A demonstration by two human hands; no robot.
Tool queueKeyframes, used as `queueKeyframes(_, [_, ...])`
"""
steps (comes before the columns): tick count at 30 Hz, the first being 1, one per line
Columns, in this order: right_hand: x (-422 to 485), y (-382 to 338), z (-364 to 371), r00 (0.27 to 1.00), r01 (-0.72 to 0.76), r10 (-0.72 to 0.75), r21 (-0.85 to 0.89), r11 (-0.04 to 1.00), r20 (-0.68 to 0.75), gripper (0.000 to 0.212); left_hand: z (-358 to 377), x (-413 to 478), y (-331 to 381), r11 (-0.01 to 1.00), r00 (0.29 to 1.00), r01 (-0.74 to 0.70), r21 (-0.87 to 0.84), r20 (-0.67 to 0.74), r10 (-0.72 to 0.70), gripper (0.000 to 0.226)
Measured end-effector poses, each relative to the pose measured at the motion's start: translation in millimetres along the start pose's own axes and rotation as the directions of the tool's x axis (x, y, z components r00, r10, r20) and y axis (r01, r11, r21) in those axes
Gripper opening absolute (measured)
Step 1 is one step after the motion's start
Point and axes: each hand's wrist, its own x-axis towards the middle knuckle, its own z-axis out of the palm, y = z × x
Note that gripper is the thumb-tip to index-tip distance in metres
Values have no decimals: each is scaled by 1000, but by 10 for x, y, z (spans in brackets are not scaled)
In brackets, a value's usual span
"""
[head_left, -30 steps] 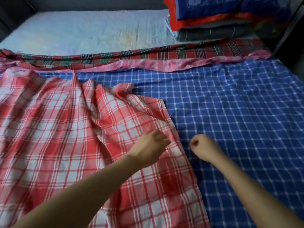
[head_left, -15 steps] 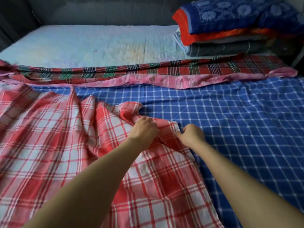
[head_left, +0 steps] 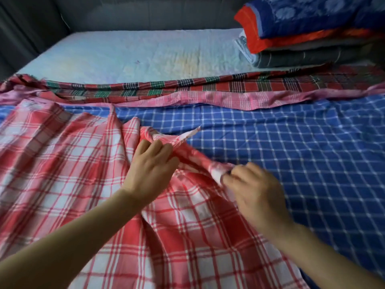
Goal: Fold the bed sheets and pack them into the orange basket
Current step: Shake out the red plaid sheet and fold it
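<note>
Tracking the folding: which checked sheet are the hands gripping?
The red-and-white sheet; left hand and right hand grip its bunched edge. The blue sheet lies under it, the red-green sheet beyond.

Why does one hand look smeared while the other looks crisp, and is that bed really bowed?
Head view: the right hand is smeared by motion blur where it pinches the red checked sheet; the left hand, gripping it too, is fairly sharp. Same head view: the wide-angle lens bows the mattress edge; light is soft, without glare, dimmer at top left.
</note>
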Motion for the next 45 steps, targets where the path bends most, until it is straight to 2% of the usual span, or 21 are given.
queueKeyframes(3, [-353, -151, -102, 948, 225, -205, -59, 973, 243, 41, -244, -164, -231, 998, 996, -45, 53, 81, 41, 7])
queueKeyframes(5, [-467, -199, -95, 917, 232, -186, -91, 968, 353, 36, -350, -243, -407, 992, 990, -42, 116, 139, 25, 10])
queueKeyframes(7, [-485, -265, -66, 909, 102, -57, -87, 991, 414, 23, -453, -345, -558, 989, 990, -54, 140, 136, 35, 16])
queueKeyframes(9, [-420, -404, -36, 829, -162, 196, -111, 981, 525, 9, -583, -426, -636, 989, 990, -104, 105, 105, 93, 23])
queueKeyframes(10, [-355, -466, -7, 725, -358, 355, -117, 926, 590, 26, -647, -449, -652, 987, 987, -147, 60, 81, 142, 24])
queueKeyframes(11, [-253, -553, 4, 575, -611, 506, -73, 788, 643, 43, -718, -467, -657, 981, 979, -196, 10, 56, 195, 23])
queueKeyframes(12, [-130, -632, 19, 377, -855, 634, -9, 518, 675, 52, -808, -474, -644, 968, 967, -250, -36, 36, 251, 20])
queueKeyframes(13, [-68, -654, 85, 225, -966, 728, 51, 253, 647, 55, -897, -479, -622, 949, 951, -306, -81, 15, 308, 16])
queueKeyframes(14, [-4, -650, 136, 140, -989, 794, 53, 135, 592, 55, -993, -484, -587, 926, 933, -357, -125, -11, 359, 15])
queueKeyframes(15, [61, -638, 167, 108, -992, 847, 4, 124, 521, 55, -1067, -488, -547, 901, 915, -402, -161, -39, 401, 20])
queueKeyframes(17, [121, -630, 221, 108, -992, 926, -27, 126, 362, 49, -1222, -529, -455, 864, 890, -455, -213, -87, 448, 37])
queueKeyframes(19, [225, -654, 155, 150, -988, 961, 70, 138, 230, 34, -1336, -577, -386, 841, 880, -473, -262, -90, 467, 43])
queueKeyframes(21, [343, -768, -44, 296, -941, 950, 199, 273, 101, 20, -1459, -616, -343, 823, 870, -488, -291, -89, 485, 42])
queueKeyframes(23, [461, -926, -287, 479, -846, 874, 310, 434, 81, 6, -1597, -641, -314, 811, 866, -492, -316, -83, 493, 41])
queueKeyframes(25, [563, -1080, -524, 543, -812, 821, 362, 458, 179, 12, -1731, -636, -283, 818, 879, -461, -344, -51, 473, 33])
queueKeyframes(28, [673, -1273, -878, 437, -858, 805, 456, 237, 402, 20, -1953, -591, -234, 877, 945, -290, -384, 29, 325, 18])
queueKeyframes(30, [746, -1408, -1160, 354, -885, 808, 448, 128, 470, 22, -2167, -581, -212, 907, 978, -148, -395, 78, 194, 13])
queueKeyframes(34, [862, -1650, -1610, 294, -920, 765, 388, 64, 572, 24, -2617, -560, -276, 914, 983, 42, -403, 179, 34, 32])
queueKeyframes(38, [1120, -1968, -2079, 364, -901, 687, 424, 90, 629, 16, -3255, -414, -430, 963, 977, -61, -264, 180, 112, 16])
queueKeyframes(41, [1326, -2209, -2438, 439, -872, 647, 470, 139, 624, 13, -3740, -229, -516, 989, 957, -117, -93, 256, 137, 34])
queueKeyframes(45, [1539, -2487, -2799, 491, -837, 646, 522, 164, 584, 12, -4283, 50, -543, 964, 944, -267, 17, 205, 258, 29])
